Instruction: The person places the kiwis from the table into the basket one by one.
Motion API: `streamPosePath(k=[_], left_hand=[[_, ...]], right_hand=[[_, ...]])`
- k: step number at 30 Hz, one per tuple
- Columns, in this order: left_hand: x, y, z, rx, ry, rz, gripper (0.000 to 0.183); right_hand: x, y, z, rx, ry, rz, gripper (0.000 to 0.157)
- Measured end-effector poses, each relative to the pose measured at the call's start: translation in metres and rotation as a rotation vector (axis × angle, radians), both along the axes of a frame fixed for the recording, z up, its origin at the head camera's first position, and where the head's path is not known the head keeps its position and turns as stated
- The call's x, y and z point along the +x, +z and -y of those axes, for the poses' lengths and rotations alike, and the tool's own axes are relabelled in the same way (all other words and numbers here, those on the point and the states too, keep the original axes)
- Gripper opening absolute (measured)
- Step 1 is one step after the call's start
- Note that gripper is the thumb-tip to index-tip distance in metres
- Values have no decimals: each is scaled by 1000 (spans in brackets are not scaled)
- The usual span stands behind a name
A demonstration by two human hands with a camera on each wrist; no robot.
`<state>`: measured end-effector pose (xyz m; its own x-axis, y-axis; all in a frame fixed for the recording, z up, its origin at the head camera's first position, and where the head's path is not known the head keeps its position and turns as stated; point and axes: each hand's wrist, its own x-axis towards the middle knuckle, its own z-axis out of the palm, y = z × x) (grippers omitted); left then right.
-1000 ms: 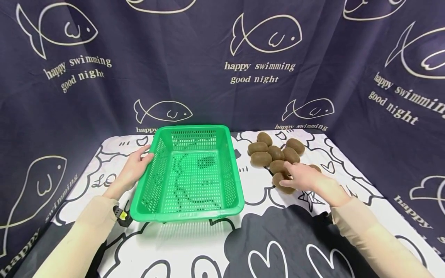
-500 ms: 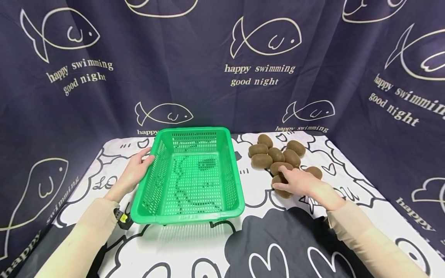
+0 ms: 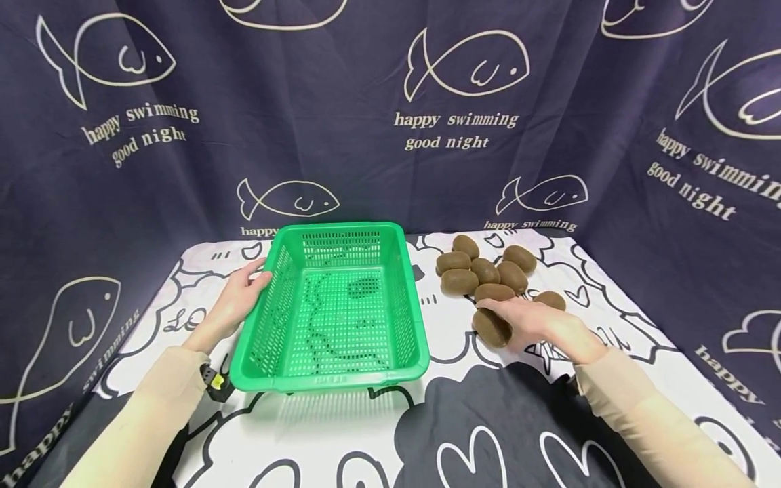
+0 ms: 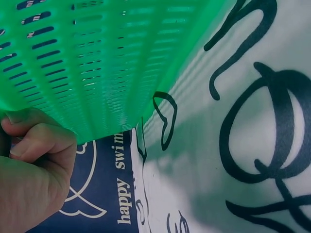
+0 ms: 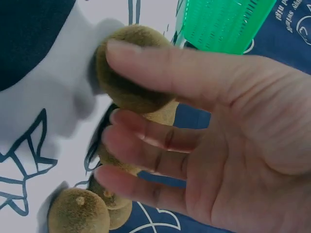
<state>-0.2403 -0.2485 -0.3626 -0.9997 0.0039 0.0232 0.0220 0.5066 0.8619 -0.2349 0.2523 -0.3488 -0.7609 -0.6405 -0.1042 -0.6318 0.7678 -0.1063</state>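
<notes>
A green plastic basket [image 3: 329, 383] with slotted walls stands left of the middle in the head view. My left hand [image 3: 239, 291] grips its left rim; in the left wrist view, the fingers [image 4: 41, 141] are curled at the rim. On the right, my right hand [image 3: 537, 320] pinches the nearest brown kiwi [image 3: 490, 329]. The right wrist view shows the thumb [image 5: 141, 65] lying across this kiwi, while the other fingers are at its far side, partly hidden. Another kiwi [image 3: 494, 292] lies just beyond the fingertips.
Several more kiwis [image 3: 459, 282] lie in a loose cluster behind the right hand, with one kiwi [image 3: 550, 300] apart at its right. A patterned black and white cloth [image 3: 342, 434] covers the table. A dark blue curtain [image 3: 366, 156] hangs at the back and sides.
My right hand has come down over the nearest kiwi and closed on it, and that kiwi has shifted slightly left. The left hand and basket stay in place.
</notes>
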Motion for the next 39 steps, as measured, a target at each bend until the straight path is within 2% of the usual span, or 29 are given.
streamPosePath(k=[4,9,11,14,19,25,35,39], left_hand=[[0,1,0,-7,1,-4,58],[-1,0,1,-10,6,-7,57],[-1,-1,1,-2,4,-8,57],[-1,-1,2,21,1,1,57],[0,-1,2,55,2,17,57],[1,-2,0,61,1,-3,57],[-1,-6,0,62,-2,-12,57],[0,-5,0,69,-4,-20,57]], right_hand=[[-3,-3,1,-36,8,-52,62],[-2,-2,5,-16,-104,-40,64],[-2,-2,7,-19,-119,-42,64],[-2,-3,10,-26,-102,-48,62],[-4,-7,13,-57,-28,-73,64],[-7,-12,15,-126,28,-73,67],[-14,-23,17,-227,-12,-112,67],[-20,-21,21,-272,-40,-125,68]])
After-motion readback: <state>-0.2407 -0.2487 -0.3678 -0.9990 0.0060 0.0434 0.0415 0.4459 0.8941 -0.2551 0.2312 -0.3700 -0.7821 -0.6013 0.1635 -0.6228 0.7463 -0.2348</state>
